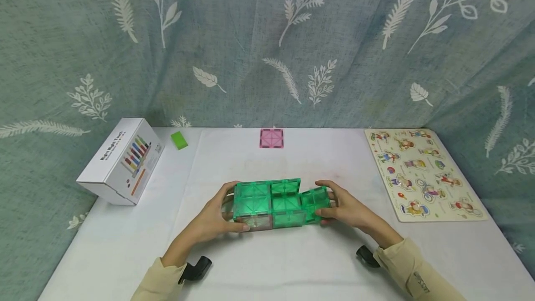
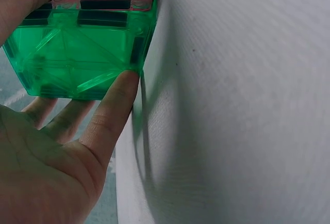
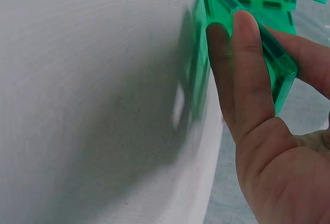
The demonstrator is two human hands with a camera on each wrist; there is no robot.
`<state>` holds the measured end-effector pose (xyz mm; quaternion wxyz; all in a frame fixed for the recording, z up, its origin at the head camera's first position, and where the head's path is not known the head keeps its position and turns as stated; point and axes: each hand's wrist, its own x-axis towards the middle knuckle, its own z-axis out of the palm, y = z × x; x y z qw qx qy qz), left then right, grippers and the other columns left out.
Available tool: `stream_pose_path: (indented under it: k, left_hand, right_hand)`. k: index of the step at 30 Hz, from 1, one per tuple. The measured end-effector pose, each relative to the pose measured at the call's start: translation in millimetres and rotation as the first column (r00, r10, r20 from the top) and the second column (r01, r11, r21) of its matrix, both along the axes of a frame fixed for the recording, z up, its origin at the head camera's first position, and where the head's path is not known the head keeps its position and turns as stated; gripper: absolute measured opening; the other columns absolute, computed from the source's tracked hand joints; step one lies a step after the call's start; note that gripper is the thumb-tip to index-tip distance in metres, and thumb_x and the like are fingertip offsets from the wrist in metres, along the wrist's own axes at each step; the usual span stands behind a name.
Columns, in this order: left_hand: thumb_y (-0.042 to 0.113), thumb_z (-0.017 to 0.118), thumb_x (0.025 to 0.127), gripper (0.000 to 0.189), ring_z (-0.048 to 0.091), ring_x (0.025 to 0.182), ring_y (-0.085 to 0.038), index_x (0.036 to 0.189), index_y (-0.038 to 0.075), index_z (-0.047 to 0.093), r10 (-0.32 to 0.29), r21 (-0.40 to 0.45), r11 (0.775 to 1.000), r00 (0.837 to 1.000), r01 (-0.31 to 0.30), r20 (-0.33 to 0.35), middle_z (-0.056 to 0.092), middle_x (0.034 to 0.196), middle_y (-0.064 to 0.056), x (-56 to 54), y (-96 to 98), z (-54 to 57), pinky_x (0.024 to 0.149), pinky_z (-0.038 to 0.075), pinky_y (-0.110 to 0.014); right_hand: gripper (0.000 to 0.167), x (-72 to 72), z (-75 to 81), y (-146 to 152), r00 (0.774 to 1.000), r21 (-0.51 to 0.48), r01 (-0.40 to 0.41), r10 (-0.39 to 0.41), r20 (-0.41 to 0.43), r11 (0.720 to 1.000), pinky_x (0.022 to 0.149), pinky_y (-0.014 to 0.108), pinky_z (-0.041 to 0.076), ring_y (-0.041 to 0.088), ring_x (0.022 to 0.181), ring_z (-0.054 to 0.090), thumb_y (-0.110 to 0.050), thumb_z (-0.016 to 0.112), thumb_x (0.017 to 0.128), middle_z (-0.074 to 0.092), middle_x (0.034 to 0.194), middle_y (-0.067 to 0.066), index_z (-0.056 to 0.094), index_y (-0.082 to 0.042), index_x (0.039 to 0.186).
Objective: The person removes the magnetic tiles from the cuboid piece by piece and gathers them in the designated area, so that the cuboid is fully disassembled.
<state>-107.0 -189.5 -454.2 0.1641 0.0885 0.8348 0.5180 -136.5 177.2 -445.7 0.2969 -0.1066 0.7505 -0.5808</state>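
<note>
Green tile block (image 1: 252,202), lower centre of frame; left hand (image 1: 213,217) clamped on one end, right hand (image 1: 346,207) pinching skewed end piece (image 1: 313,198); uneven squeeze could detach it.

A white box (image 1: 120,164) stands leftward beyond the left hand (image 1: 214,217). A puzzle board (image 1: 424,175) lies rightward beyond the right hand (image 1: 343,206).

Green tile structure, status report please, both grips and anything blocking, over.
Left grip holding green tile structure at its left end. Right grip holding the right section, which sits askew. Nothing seen blocking; loose pink tile lies beyond, apart.
</note>
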Motion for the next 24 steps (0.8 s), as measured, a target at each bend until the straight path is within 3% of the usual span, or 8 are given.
stream_pose_path:
  k: [24]
  left_hand:
    - [0.027, 0.093, 0.069, 0.104, 0.035, 0.147, -0.043, 0.152, 0.028, 0.029, -0.004, -0.022, 1.000, 1.000, 0.004, 0.006, 0.036, 0.159, -0.013, -1.0, -0.7, 1.8, 0.103, 0.052, -0.050]
  right_hand:
    - [0.077, 3.7, -4.3, 6.4, 1.000, -0.031, 0.021, -0.022, -0.018, 0.999, 0.077, 0.040, 0.063, 0.025, 0.099, 0.071, -0.005, 0.070, 0.092, 0.055, 0.135, 0.032, 0.026, -0.006, 0.154]
